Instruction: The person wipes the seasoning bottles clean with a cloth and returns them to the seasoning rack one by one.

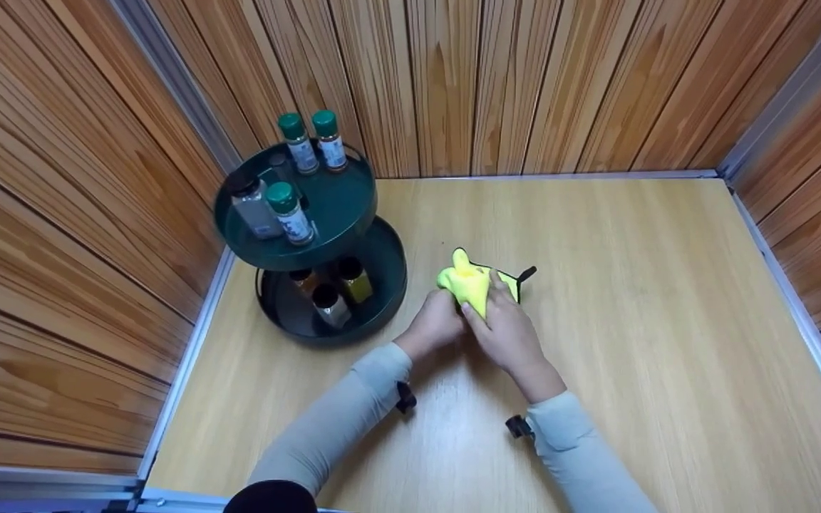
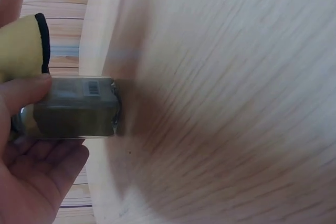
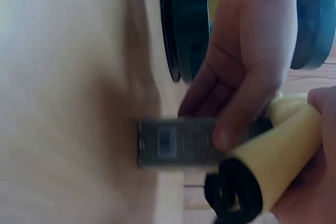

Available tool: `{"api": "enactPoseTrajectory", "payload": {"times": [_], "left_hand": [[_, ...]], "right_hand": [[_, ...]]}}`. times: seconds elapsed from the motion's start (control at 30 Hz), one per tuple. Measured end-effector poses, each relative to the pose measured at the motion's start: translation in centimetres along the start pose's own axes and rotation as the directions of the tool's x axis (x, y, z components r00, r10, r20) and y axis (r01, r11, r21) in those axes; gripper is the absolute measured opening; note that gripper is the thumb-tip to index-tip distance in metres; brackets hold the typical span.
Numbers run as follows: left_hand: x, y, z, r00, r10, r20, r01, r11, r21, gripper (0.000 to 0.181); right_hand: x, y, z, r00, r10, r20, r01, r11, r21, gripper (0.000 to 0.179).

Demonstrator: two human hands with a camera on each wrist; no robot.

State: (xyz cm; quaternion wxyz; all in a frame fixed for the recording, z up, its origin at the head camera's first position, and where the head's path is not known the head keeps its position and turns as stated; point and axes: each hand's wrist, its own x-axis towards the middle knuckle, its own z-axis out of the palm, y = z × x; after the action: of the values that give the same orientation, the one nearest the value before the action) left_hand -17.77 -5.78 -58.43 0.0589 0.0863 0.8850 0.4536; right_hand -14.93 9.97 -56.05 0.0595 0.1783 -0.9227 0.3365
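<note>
My left hand (image 1: 437,322) grips a small square spice jar (image 2: 76,111) with a barcode label, thumb laid along its side. In the head view that jar is hidden behind the hands and the cloth. My right hand (image 1: 512,333) holds a bright yellow cloth (image 1: 469,286) with black edging, bunched over the jar's top end. Both hands are close together above the table. From the right wrist, the jar (image 3: 181,141) shows its barcode side, with the cloth (image 3: 283,150) wrapped about its far end.
To the left stands a dark green two-tier round rack (image 1: 339,231). Its upper tier holds green-capped jars (image 1: 294,221) and a larger dark-capped jar (image 1: 257,210); several dark-capped jars (image 1: 331,305) sit below. Wood-panelled walls (image 1: 446,85) enclose the table (image 1: 667,320) on three sides.
</note>
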Motion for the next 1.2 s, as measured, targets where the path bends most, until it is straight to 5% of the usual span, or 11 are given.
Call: {"api": "enactPoseTrajectory", "payload": {"times": [0.17,0.3,0.6,0.87,1.03,1.2], "left_hand": [[0.4,0.3,-0.3,0.999,0.035,0.026,-0.034,0.999,-0.021,0.049],[0.6,0.6,-0.7,0.999,0.005,0.049,-0.001,0.997,-0.081,0.052],[0.8,1.0,-0.4,0.995,-0.064,0.082,0.065,0.998,-0.001,0.059],[0.9,0.6,-0.4,0.995,-0.088,0.054,0.085,0.995,0.051,0.05],[0.6,0.5,-0.3,0.999,-0.042,0.018,0.041,0.999,0.024,0.048],[0.4,0.4,-0.3,1.0,-0.007,0.022,0.008,0.999,-0.031,0.06]], "right_hand": [[-0.8,-1.4,0.6,0.999,0.02,-0.036,-0.022,0.998,-0.065,0.062],[-2.1,-2.6,0.2,0.998,0.049,-0.03,-0.052,0.994,-0.101,0.061],[-1.9,-1.5,-1.4,0.967,0.253,-0.029,-0.243,0.952,0.186,0.05],[1.3,-0.8,-0.1,0.985,0.171,-0.023,-0.167,0.977,0.134,0.06],[0.2,-0.7,-0.2,0.995,0.102,0.001,-0.101,0.982,0.162,0.053],[-1.4,0.0,-1.0,0.995,0.104,-0.012,-0.095,0.95,0.298,0.035]]}}
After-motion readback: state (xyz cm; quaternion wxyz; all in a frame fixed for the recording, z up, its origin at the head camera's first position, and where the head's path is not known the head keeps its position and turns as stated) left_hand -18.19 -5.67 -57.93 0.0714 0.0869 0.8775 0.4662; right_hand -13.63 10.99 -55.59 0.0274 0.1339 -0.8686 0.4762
